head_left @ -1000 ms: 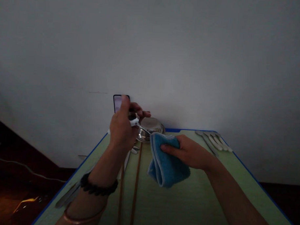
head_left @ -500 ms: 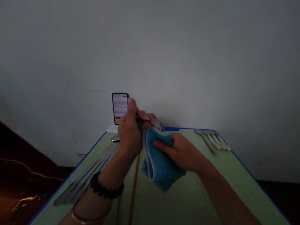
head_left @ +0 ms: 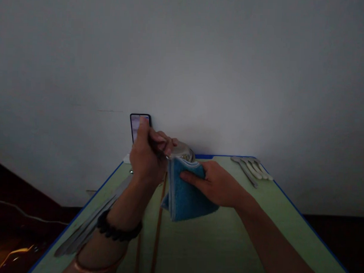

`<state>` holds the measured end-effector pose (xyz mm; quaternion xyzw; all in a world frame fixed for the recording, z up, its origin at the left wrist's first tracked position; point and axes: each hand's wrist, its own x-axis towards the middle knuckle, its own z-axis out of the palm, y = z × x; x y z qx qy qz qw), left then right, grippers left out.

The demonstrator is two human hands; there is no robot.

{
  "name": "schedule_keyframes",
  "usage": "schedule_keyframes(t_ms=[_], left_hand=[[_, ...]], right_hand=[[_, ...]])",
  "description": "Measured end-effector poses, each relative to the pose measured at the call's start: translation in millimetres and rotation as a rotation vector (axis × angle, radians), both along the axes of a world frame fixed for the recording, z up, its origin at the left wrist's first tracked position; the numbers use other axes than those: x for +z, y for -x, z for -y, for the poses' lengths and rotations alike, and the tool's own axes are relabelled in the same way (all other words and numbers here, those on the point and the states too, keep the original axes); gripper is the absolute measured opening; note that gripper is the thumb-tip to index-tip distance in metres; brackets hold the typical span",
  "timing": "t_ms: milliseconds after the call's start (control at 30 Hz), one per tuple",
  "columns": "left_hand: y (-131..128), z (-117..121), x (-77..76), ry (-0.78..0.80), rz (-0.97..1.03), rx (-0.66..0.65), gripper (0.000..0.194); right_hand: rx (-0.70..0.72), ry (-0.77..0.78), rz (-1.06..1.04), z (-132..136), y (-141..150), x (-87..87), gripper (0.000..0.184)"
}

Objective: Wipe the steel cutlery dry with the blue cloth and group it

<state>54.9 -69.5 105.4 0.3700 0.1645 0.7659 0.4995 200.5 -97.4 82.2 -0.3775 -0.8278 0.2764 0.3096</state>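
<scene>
My left hand (head_left: 145, 155) is closed round the handle of a small metal utensil, most likely a spoon; its other end is buried in a folded blue cloth (head_left: 184, 192). My right hand (head_left: 217, 183) grips that cloth from the right, fingers pressed on its front face. Both hands hover above a green table (head_left: 214, 241), close together near its far end. A black bead bracelet and a copper bangle sit on my left wrist.
A steel bowl (head_left: 183, 151) stands behind the hands. A lit phone (head_left: 136, 125) leans upright against the wall. Several spoons (head_left: 252, 167) lie at the far right, several long metal utensils (head_left: 89, 225) along the left edge, and two wooden sticks (head_left: 156, 231) down the middle.
My left hand brought the utensil from beside the cloth into its fold. The right hand closed the cloth over it, and both hands drifted slightly left.
</scene>
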Motion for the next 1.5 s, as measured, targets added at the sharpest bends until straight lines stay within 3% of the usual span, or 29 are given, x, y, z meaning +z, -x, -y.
schedule_keyframes(t_ms=[167,333,433,600,767,900,1033,1333,1500], left_hand=[[23.3,-4.9,10.3,0.030,0.094,0.104,0.056],[3.6,2.2,2.6,-0.040,0.036,0.109,0.053],[-9.8,7.4,-1.3,-0.040,-0.030,0.066,0.052],[4.3,6.7,8.2,-0.073,-0.046,0.170,0.054],[14.7,6.0,13.3,-0.016,0.007,0.142,0.052],[1.1,9.6,4.1,0.049,0.017,0.093,0.049],[-2.5,3.0,-6.8,0.133,-0.019,-0.016,0.044],[38.7,-13.0,1.4,0.152,0.121,0.105,0.041],[25.5,-9.4,-2.8,0.153,0.115,0.059,0.041]], right_hand=[[0.033,-0.006,0.114,-3.2,-9.9,4.3,0.033],[-0.060,0.021,0.125,-3.8,-15.6,5.3,0.038],[-0.047,0.007,0.055,-1.0,-12.3,5.9,0.036],[-0.020,0.034,0.106,-1.5,-16.6,8.3,0.036],[-0.012,0.024,0.165,-4.6,-20.4,6.6,0.035],[-0.065,0.024,0.170,-3.6,-13.0,2.8,0.037],[-0.006,0.078,0.182,-4.9,-10.6,0.2,0.035],[-0.027,0.130,0.290,-15.2,-23.9,-4.7,0.036],[-0.106,0.100,0.256,-15.9,-18.8,-6.8,0.038]])
